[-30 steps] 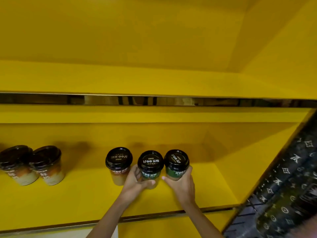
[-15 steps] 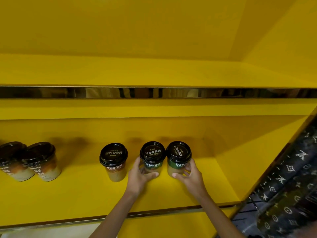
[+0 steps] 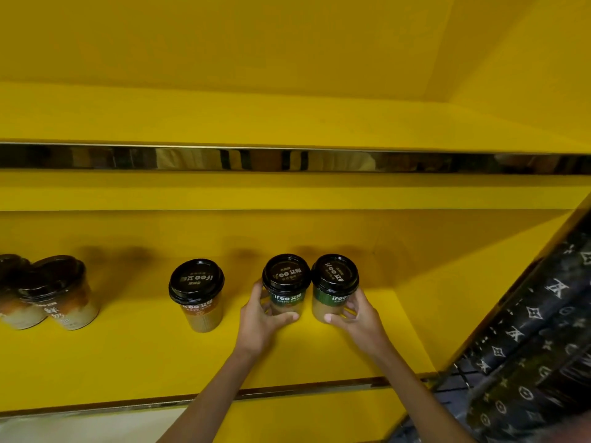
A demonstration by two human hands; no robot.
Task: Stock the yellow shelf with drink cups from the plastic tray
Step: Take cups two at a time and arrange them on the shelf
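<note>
- Gripping a dark-green-banded cup (image 3: pixel 285 292) near the middle of the frame, the left hand (image 3: pixel 260 319) is wrapping its thumb across the cup's lower front while the fingers are curling round the left side.
- Clasping a second green-banded cup (image 3: pixel 332 289) just to the right, the right hand (image 3: pixel 358 318) is pressing its thumb along the cup's base and cupping the right side with its fingers.
- Both held cups are standing upright on the yellow shelf (image 3: pixel 144 356), their black lids touching rim to rim, towards the shelf's right end and close to the back wall.
- A brown-banded cup (image 3: pixel 200 298) is standing alone left of centre, apart from the left hand and leaning slightly in this wide-angle view.
- Two more cups (image 3: pixel 64 292) with brown and cream sides are sitting together at the far left edge of the frame, touching each other; the leftmost is partly cut off and blurred.
- A mirrored strip (image 3: pixel 287 159) is running across the frame above, along the front edge of the upper shelf.
- A dark patterned surface (image 3: pixel 537 362) with pale star and letter marks is filling the lower right corner, beside the shelf's right wall.
- Both forearms are reaching up from the bottom centre of the frame over the shelf's front edge.
</note>
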